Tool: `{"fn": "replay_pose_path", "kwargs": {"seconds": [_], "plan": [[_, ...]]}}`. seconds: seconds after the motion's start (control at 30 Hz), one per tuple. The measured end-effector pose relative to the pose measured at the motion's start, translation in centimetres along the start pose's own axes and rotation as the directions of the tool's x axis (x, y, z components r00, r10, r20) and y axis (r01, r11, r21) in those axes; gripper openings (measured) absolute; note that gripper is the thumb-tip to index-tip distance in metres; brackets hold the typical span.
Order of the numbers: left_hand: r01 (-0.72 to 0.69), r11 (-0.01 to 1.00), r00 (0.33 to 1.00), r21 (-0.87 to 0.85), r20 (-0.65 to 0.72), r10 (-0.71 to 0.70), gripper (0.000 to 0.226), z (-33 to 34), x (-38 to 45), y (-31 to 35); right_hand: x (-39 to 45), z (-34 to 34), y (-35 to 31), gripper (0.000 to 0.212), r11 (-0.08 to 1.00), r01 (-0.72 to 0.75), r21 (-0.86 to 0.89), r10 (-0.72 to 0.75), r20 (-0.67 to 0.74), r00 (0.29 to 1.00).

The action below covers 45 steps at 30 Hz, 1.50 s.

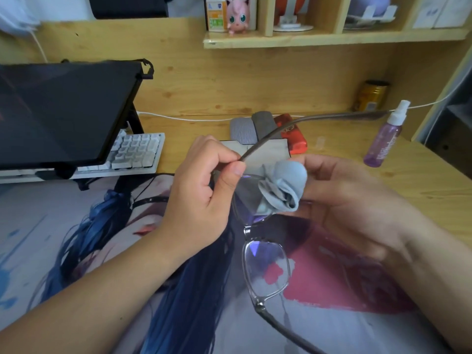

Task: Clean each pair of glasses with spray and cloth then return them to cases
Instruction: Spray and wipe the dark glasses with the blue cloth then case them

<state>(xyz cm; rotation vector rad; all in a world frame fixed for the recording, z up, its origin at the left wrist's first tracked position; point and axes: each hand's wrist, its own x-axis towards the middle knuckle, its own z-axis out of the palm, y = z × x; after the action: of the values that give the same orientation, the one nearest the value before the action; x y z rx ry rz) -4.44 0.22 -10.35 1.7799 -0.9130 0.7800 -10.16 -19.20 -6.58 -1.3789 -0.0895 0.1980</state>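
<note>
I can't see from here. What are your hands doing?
Left hand pinching glasses. Right hand rubbing cloth on lens. Nothing in the way.

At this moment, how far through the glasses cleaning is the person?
Mid-wipe. The left hand pinches the glasses at the hinge; the right hand rubs the grey cloth on the far lens. The spray bottle stands set aside. The cases at the back await; their contents cannot be seen.

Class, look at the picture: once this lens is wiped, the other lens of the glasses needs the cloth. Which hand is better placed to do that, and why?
The right hand: it already holds the grey cloth against the glasses, while the left hand pinches the frame's temple to steady it.
</note>
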Motion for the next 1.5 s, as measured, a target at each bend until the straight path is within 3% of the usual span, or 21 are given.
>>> {"fn": "replay_pose_path", "kwargs": {"seconds": [0.13, 0.23, 0.3, 0.47, 0.57, 0.77, 0.93, 1.13, 1.27, 1.37, 1.5], "plan": [[-0.068, 0.997, 0.997, 0.021, 0.025, 0.067, 0.018, 0.4, -0.1, 0.9, 0.4, 0.8, 1.2, 0.026, 0.99, -0.043, -0.137, 0.035, -0.065, 0.997], [-0.061, 0.998, 0.998, 0.022, 0.023, 0.06, 0.018, 0.5, -0.1, 0.9, 0.2, 1.2, 1.3, 0.017, 0.968, -0.103, -0.227, 0.103, -0.013, 0.995], [-0.07, 0.997, 0.997, 0.028, 0.023, 0.07, 0.019, 0.5, -0.1, 0.9, -0.1, 1.4, 1.2, 0.025, 0.961, -0.119, -0.25, 0.136, 0.05, 0.99], [-0.08, 0.997, 0.995, 0.002, 0.063, 0.08, 0.02, 0.9, -0.2, 1.3, -0.3, 1.4, 1.0, 0.025, 0.96, -0.068, -0.271, 0.097, 0.096, 0.991], [-0.012, 0.999, 0.996, -0.037, 0.084, 0.015, 0.017, 0.9, -0.2, 1.0, -0.3, 1.0, 0.9, 0.011, 0.97, -0.068, -0.231, 0.101, 0.132, 0.986], [0.115, 0.986, 0.989, -0.119, 0.106, -0.103, 0.017, 0.5, -0.1, 0.6, -0.3, 0.8, 0.8, 0.026, 0.994, -0.11, -0.024, 0.112, 0.302, 0.947], [0.04, 0.993, 0.993, -0.115, 0.114, -0.027, 0.015, 1.2, -0.4, 1.0, 0.1, 0.9, 1.6, 0.052, 0.984, -0.141, -0.107, 0.161, 0.208, 0.965], [0.004, 0.997, 0.993, -0.074, 0.12, 0.005, 0.021, 2.3, -0.8, 1.3, 0.1, 1.4, 2.0, 0.053, 0.96, -0.046, -0.277, 0.085, 0.13, 0.988], [0.047, 0.996, 0.994, -0.081, 0.107, -0.038, 0.025, 2.1, -0.3, 1.5, 0.0, 1.6, 2.0, 0.046, 0.977, 0.021, -0.211, 0.004, 0.118, 0.993], [0.115, 0.983, 0.988, -0.145, 0.116, -0.099, 0.024, 1.8, -0.3, 1.7, 0.2, 1.8, 2.1, 0.05, 0.998, 0.046, -0.031, -0.043, 0.089, 0.995], [0.16, 0.972, 0.981, -0.172, 0.138, -0.137, 0.019, 1.2, -0.8, 1.7, 0.7, 1.1, 1.7, 0.044, 0.993, 0.041, 0.109, -0.037, -0.046, 0.998]]}}
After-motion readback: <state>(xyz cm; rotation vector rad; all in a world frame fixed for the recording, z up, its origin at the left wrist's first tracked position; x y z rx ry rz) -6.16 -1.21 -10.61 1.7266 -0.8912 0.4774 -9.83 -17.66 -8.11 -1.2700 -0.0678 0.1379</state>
